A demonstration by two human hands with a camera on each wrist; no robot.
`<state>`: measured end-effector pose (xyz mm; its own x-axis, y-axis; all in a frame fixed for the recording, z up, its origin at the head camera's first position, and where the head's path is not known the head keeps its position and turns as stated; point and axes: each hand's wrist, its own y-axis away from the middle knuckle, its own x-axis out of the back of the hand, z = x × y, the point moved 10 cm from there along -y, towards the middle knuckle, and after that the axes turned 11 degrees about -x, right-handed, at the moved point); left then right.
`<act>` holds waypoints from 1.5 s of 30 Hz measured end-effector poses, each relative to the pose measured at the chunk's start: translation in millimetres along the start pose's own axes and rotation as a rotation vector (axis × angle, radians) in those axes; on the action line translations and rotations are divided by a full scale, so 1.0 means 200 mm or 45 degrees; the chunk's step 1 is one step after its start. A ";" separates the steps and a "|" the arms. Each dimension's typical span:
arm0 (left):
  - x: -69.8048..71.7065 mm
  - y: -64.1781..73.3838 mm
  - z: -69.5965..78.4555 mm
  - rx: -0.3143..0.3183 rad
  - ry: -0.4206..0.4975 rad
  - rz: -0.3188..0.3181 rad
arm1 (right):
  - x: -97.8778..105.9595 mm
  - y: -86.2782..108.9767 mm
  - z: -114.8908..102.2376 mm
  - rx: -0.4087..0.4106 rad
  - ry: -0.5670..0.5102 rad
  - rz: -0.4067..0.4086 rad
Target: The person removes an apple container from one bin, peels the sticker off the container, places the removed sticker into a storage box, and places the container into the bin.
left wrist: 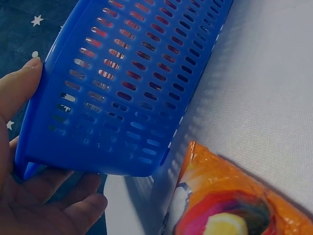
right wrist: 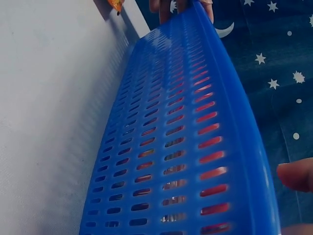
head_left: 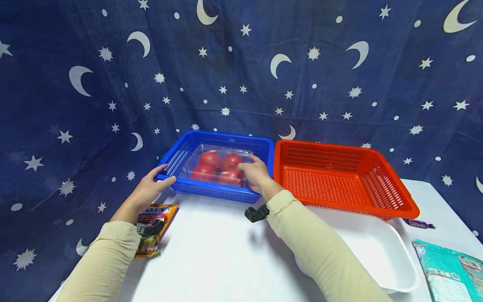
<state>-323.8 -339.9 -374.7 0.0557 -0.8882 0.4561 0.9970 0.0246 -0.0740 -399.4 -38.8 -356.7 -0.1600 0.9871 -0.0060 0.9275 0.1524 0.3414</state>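
A blue plastic basket [head_left: 219, 193] with slotted walls stands at the back of the table. In it lies a clear plastic box [head_left: 188, 162] holding several red, round, tomato-like pieces [head_left: 210, 159]. My left hand [head_left: 147, 189] grips the basket's front left corner. In the left wrist view the thumb [left wrist: 24, 88] lies on the rim and the other fingers [left wrist: 80, 210] are below it. Over the front right part of the basket reaches my right hand [head_left: 258, 174], fingers extended at the box's right edge; whether they touch it cannot be told. The right wrist view shows little but its thumb [right wrist: 297, 175].
Right of the blue basket stands a red basket [head_left: 320, 178], with a white tub [head_left: 377, 251] in front. An orange snack bag [head_left: 152, 243] lies under the left wrist. At far right are a purple-wrapped bar [head_left: 419, 223] and a teal packet [head_left: 449, 268]. A starry curtain [head_left: 241, 63] hangs behind.
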 end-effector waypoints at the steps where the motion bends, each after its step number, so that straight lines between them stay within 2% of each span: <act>1: 0.00 0.00 0.00 -0.002 0.000 -0.001 | 0.00 0.00 0.00 -0.001 0.021 0.003; 8: 0.00 0.00 0.01 -0.001 0.002 -0.003 | 0.01 0.03 -0.05 0.050 0.192 0.021; 14: 0.02 0.00 0.00 0.012 -0.019 -0.014 | 0.03 0.08 -0.09 0.095 0.275 0.004; 22: 0.05 -0.01 0.00 0.003 -0.028 -0.013 | 0.07 0.20 -0.13 0.160 0.484 -0.033; 26: 0.07 -0.01 0.00 -0.012 -0.033 0.003 | 0.09 0.26 -0.16 0.224 0.541 -0.082; 33: 0.12 0.04 -0.02 0.037 -0.101 0.013 | 0.22 0.34 -0.16 0.298 0.685 -0.064; 38: 0.13 0.09 -0.02 0.018 -0.150 0.015 | 0.34 0.38 -0.13 0.328 0.818 -0.031; 41: 0.14 0.12 0.02 -0.014 -0.210 0.029 | 0.42 0.41 -0.10 0.353 0.912 -0.010; 45: 0.12 0.15 0.12 -0.079 -0.363 0.042 | 0.52 0.46 -0.08 0.403 1.047 0.035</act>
<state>-292.2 -349.6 -344.4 0.1098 -0.7224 0.6827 0.9896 0.0154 -0.1428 -335.8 77.6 -310.4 -0.2159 0.6612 0.7185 0.9651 0.2564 0.0541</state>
